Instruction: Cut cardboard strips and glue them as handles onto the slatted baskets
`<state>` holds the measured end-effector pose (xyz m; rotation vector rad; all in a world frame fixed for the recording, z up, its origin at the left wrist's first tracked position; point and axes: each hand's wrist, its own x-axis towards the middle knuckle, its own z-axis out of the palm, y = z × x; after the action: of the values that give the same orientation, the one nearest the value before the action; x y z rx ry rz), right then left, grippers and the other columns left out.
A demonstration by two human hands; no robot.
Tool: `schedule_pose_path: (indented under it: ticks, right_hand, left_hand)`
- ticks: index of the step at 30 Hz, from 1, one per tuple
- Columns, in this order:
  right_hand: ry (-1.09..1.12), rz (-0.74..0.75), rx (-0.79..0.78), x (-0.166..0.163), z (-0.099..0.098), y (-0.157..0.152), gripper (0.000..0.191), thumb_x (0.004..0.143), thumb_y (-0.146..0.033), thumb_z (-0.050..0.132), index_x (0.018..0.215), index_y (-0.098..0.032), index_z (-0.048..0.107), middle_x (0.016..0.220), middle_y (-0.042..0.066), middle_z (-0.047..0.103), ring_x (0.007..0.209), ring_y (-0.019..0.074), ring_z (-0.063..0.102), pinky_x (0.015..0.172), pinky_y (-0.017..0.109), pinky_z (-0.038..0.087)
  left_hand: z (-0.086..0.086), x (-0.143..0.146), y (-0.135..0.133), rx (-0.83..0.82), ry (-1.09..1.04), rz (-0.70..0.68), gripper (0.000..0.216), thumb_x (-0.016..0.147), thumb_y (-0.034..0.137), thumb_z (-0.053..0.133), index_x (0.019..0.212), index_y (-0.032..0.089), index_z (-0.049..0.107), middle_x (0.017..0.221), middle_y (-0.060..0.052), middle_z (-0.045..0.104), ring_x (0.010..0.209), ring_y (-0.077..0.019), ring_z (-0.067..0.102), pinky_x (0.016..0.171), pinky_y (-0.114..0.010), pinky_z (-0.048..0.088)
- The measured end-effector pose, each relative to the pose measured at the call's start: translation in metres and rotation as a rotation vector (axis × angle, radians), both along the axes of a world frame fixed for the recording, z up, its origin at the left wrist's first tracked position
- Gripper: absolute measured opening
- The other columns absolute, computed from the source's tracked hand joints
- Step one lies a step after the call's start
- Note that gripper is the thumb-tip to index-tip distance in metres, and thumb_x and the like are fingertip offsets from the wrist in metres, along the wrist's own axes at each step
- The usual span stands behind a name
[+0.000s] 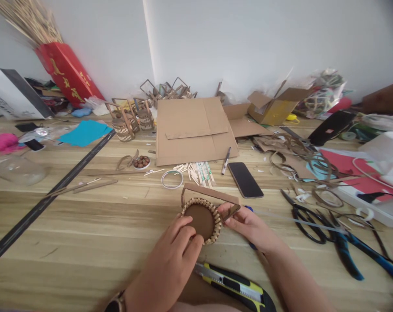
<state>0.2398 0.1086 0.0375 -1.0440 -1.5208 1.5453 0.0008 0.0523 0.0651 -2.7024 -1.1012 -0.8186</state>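
Observation:
A small round basket [201,221] with a braided rim and a brown cardboard base is tilted toward me above the table. My left hand [181,242] grips its near left side, fingers bent over the rim. At the right side, my right hand [245,223] pinches the end of the basket's cardboard handle [212,193] against the rim. The handle is a bent strip that spans the far side of the basket. A yellow and black utility knife [234,286] lies just below, blade partly out. The basket's underside is hidden.
Scissors [309,223] and blue-handled pliers [346,242] lie at right. Beyond the basket are a phone [246,180], a pen [226,160], small sticks [199,173], a tape ring [172,179] and a bowl of beads [141,163]. Cardboard sheets [193,117] and finished-looking baskets [123,130] stand behind.

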Motion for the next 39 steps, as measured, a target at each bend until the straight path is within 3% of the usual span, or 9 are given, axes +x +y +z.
schedule_pose_path:
  ticks: [7, 18, 30, 36, 39]
  right_hand:
    - [-0.020, -0.026, 0.044, 0.003, -0.003, 0.000, 0.035, 0.083, -0.053, 0.067, 0.098, -0.021, 0.064, 0.094, 0.005, 0.065, 0.091, 0.0201, 0.058, 0.084, 0.034, 0.048]
    - [-0.008, -0.049, 0.058, 0.002, -0.001, 0.001, 0.032, 0.083, -0.053, 0.067, 0.096, -0.023, 0.064, 0.099, 0.007, 0.068, 0.093, 0.0222, 0.061, 0.088, 0.036, 0.050]
    - [-0.024, -0.071, 0.060, 0.003, 0.000, 0.001, 0.028, 0.083, -0.051, 0.068, 0.087, -0.024, 0.061, 0.089, 0.004, 0.065, 0.084, 0.0192, 0.058, 0.084, 0.033, 0.051]
    - [-0.081, -0.080, 0.091, 0.006, 0.001, 0.000, 0.031, 0.083, -0.053, 0.066, 0.087, -0.024, 0.060, 0.084, 0.003, 0.064, 0.081, 0.0192, 0.059, 0.085, 0.034, 0.051]
    - [-0.147, -0.093, 0.138, 0.009, 0.004, -0.002, 0.030, 0.084, -0.054, 0.064, 0.093, -0.025, 0.061, 0.083, 0.002, 0.064, 0.076, 0.0186, 0.060, 0.083, 0.034, 0.053]
  left_hand:
    - [-0.010, 0.006, 0.010, -0.027, -0.001, -0.007, 0.017, 0.094, 0.007, 0.044, 0.100, 0.012, 0.059, 0.095, -0.009, 0.062, 0.114, -0.0290, 0.059, 0.094, -0.045, 0.058]
    - [-0.014, 0.008, 0.018, -0.022, -0.003, 0.022, 0.020, 0.093, 0.004, 0.043, 0.100, 0.013, 0.058, 0.105, -0.010, 0.064, 0.121, -0.0290, 0.058, 0.100, -0.047, 0.055]
    - [-0.014, 0.009, 0.020, -0.051, 0.012, 0.015, 0.020, 0.095, 0.005, 0.041, 0.099, 0.013, 0.060, 0.102, -0.010, 0.065, 0.119, -0.0286, 0.059, 0.099, -0.047, 0.055]
    - [-0.014, 0.001, 0.015, 0.020, -0.018, -0.034, 0.030, 0.096, 0.008, 0.044, 0.123, 0.012, 0.056, 0.122, -0.012, 0.063, 0.128, -0.0266, 0.052, 0.103, -0.044, 0.052]
    - [-0.007, -0.009, 0.010, 0.081, -0.140, -0.059, 0.033, 0.093, 0.004, 0.049, 0.125, 0.013, 0.056, 0.122, -0.012, 0.062, 0.128, -0.0236, 0.051, 0.106, -0.038, 0.048]
